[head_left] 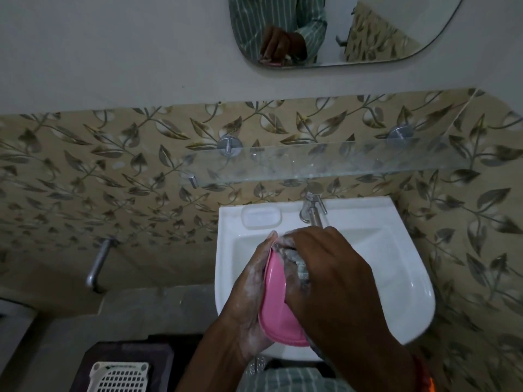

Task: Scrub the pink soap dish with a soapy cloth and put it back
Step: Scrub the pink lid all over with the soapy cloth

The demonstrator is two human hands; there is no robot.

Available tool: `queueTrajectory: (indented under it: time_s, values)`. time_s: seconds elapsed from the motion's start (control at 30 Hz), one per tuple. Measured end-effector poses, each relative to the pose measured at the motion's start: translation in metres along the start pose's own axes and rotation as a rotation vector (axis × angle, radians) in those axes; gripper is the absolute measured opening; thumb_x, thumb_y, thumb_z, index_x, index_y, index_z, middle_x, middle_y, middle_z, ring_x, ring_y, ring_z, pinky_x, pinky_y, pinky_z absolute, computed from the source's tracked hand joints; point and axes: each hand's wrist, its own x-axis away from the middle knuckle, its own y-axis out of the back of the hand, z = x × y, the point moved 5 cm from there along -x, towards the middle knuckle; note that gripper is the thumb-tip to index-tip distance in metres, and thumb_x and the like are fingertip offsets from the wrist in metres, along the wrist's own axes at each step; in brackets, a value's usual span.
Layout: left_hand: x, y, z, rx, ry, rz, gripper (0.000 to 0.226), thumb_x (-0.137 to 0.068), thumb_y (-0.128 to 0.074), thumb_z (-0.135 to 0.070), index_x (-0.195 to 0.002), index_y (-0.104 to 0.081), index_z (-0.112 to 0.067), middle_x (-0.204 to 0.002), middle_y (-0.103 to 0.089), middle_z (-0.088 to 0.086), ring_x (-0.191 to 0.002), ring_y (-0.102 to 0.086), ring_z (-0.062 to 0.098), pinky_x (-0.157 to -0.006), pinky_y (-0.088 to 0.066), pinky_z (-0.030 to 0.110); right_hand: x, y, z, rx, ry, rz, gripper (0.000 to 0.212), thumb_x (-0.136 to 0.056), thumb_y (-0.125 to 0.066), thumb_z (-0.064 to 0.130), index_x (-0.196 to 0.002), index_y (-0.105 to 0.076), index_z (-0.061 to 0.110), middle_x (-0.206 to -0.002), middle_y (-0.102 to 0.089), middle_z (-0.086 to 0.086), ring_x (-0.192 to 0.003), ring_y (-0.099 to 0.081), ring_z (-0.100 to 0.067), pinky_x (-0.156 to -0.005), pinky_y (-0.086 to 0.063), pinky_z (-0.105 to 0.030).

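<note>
The smooth oval pink soap dish (pixel 276 304) is gripped by the lathered left hand (pixel 249 301) at nine o'clock; a grey, sudsy cloth (pixel 297 258) is clenched against it by the right hand (pixel 334 278) over the glossy white basin (pixel 396 278).

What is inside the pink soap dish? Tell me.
The right hand presses a grey soapy cloth into the pink soap dish. The cloth and hand cover the rest of its inside.
</note>
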Motion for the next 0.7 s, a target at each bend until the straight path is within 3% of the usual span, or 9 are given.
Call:
queueTrajectory:
  time_s: [0.07,0.13,0.2,0.23,0.27,0.37,0.47,0.57,0.7]
  values:
    - [-0.001,0.001,-0.005,0.029,0.058,0.018,0.053,-0.097,-0.051,-0.048,-0.104,-0.080,-0.005,-0.096,-0.079,0.018,-0.087,-0.079,0.028,-0.083,-0.063,0.039,0.011,-0.009,0.001,-0.147,0.003,0.097,0.035,-0.081,-0.054,0.023,-0.105,-0.074,0.007,-0.104,-0.074,-0.006,-0.094,-0.071,-0.025,-0.079,-0.060,-0.045]
    - [0.000,-0.004,-0.013,0.049,0.108,0.086,0.063,-0.098,-0.050,-0.057,-0.112,-0.074,0.000,-0.105,-0.074,0.023,-0.089,-0.076,0.030,-0.092,-0.060,0.042,0.022,-0.013,0.006,-0.268,0.005,0.148,0.032,-0.082,-0.060,0.026,-0.108,-0.074,0.015,-0.108,-0.074,0.002,-0.100,-0.069,-0.018,-0.085,-0.059,-0.041]
    - [-0.002,0.000,-0.021,0.009,0.082,0.077,0.076,-0.091,-0.054,-0.065,-0.115,-0.073,0.004,-0.115,-0.064,0.029,-0.083,-0.075,0.033,-0.079,-0.064,0.043,0.031,-0.012,0.016,-0.321,0.033,0.158,0.030,-0.074,-0.071,0.021,-0.104,-0.072,0.023,-0.101,-0.072,0.009,-0.091,-0.069,-0.012,-0.075,-0.061,-0.033]
    - [-0.003,0.003,-0.025,0.011,0.061,0.048,0.081,-0.087,-0.056,-0.066,-0.118,-0.070,0.007,-0.111,-0.064,0.030,-0.076,-0.074,0.035,-0.068,-0.065,0.041,0.034,-0.010,0.019,-0.321,0.059,0.150,0.031,-0.070,-0.073,0.020,-0.100,-0.070,0.025,-0.095,-0.071,0.010,-0.084,-0.068,-0.010,-0.067,-0.060,-0.031]
    - [-0.003,0.006,-0.027,0.006,0.041,0.036,0.084,-0.084,-0.058,-0.067,-0.121,-0.069,0.007,-0.108,-0.066,0.031,-0.077,-0.074,0.036,-0.066,-0.065,0.042,0.037,-0.008,0.021,-0.299,0.088,0.152,0.033,-0.067,-0.073,0.020,-0.098,-0.067,0.025,-0.090,-0.068,0.009,-0.077,-0.067,-0.010,-0.060,-0.060,-0.031]
    - [-0.004,0.012,-0.026,-0.101,0.012,-0.066,0.073,-0.084,-0.060,-0.068,-0.121,-0.074,-0.007,-0.121,-0.068,0.030,-0.098,-0.070,0.039,-0.089,-0.059,0.050,0.039,0.002,0.021,-0.150,0.218,0.224,0.051,-0.057,-0.075,0.025,-0.104,-0.055,0.024,-0.084,-0.065,0.005,-0.065,-0.065,-0.012,-0.044,-0.056,-0.030]
    - [-0.004,0.020,-0.025,-0.137,0.039,-0.075,0.072,-0.088,-0.054,-0.070,-0.121,-0.075,-0.010,-0.127,-0.065,0.030,-0.100,-0.069,0.038,-0.090,-0.058,0.050,0.036,0.016,0.012,0.027,0.303,0.339,0.071,-0.046,-0.089,0.023,-0.107,-0.051,0.024,-0.079,-0.068,0.002,-0.059,-0.062,-0.014,-0.035,-0.051,-0.029]
    - [0.001,0.020,-0.032,-0.157,0.034,-0.037,0.079,-0.084,-0.052,-0.075,-0.120,-0.075,-0.009,-0.125,-0.067,0.028,-0.105,-0.065,0.038,-0.100,-0.049,0.055,0.023,0.025,-0.004,0.090,0.234,0.340,0.062,-0.053,-0.090,0.016,-0.103,-0.055,0.026,-0.072,-0.064,0.006,-0.055,-0.056,-0.014,-0.035,-0.049,-0.032]
    - [0.008,0.011,-0.019,-0.179,0.056,-0.030,0.073,-0.088,-0.054,-0.072,-0.126,-0.071,-0.012,-0.118,-0.066,0.028,-0.097,-0.065,0.038,-0.096,-0.051,0.053,-0.005,0.040,-0.015,0.036,0.175,0.222,0.044,-0.058,-0.087,0.007,-0.095,-0.065,0.017,-0.076,-0.063,0.002,-0.062,-0.054,-0.016,-0.042,-0.047,-0.027]
